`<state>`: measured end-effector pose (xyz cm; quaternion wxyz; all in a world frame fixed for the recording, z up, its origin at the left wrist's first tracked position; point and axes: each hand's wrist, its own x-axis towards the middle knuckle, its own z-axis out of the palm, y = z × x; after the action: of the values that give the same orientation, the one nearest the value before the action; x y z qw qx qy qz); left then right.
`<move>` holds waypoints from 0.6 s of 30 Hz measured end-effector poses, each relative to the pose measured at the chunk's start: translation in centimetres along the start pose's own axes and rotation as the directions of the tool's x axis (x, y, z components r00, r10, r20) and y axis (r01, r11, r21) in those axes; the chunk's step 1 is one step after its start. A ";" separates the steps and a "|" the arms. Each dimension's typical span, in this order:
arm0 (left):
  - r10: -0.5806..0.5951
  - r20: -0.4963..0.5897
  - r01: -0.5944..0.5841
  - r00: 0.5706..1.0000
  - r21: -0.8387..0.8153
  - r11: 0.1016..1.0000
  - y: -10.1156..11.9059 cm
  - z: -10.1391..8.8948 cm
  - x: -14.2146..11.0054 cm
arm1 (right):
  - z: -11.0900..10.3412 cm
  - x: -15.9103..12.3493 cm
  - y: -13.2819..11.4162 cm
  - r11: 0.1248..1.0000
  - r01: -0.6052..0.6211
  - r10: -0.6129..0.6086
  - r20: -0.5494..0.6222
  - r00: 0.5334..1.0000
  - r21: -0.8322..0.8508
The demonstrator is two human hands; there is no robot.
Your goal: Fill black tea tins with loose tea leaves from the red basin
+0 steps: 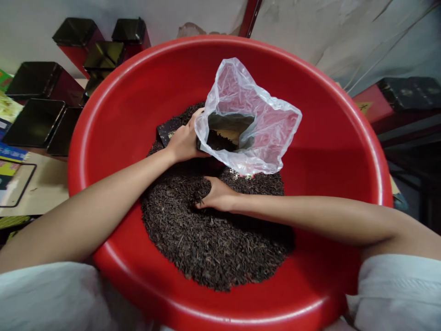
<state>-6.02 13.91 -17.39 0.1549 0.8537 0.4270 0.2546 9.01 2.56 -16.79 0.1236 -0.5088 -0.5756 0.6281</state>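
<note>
A large red basin (330, 151) holds a heap of dark loose tea leaves (210, 248). My left hand (186, 140) grips the side of a tin (230, 124) lined with a clear plastic bag (272, 119). The bag's mouth stands wide above the tin, and some dark leaves lie inside it. Below the tin, my right hand (220, 195) is curled in the heap around a clump of leaves; its fingertips are partly buried. A dark flat piece with gold marking (168, 128) rests on the leaves beside my left hand, partly covered by it.
Several open square tins, one a black-rimmed tin (36, 124), stand left of the basin on a pale table (48, 184). Closed red tins with dark lids (409, 94) are at the right. A wall (310, 32) rises behind the basin.
</note>
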 end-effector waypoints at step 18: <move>-0.030 0.019 0.031 0.999 -0.019 0.999 2.3 0.0 -0.4 | -3.0 -9.2 -7.1 0.799 -0.341 -0.078 0.648 0.758 0.495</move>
<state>-4.74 12.26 -16.42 0.1711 0.8479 0.4360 0.2484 12.46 -0.31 -5.61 0.0239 -0.2417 -0.3202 0.9157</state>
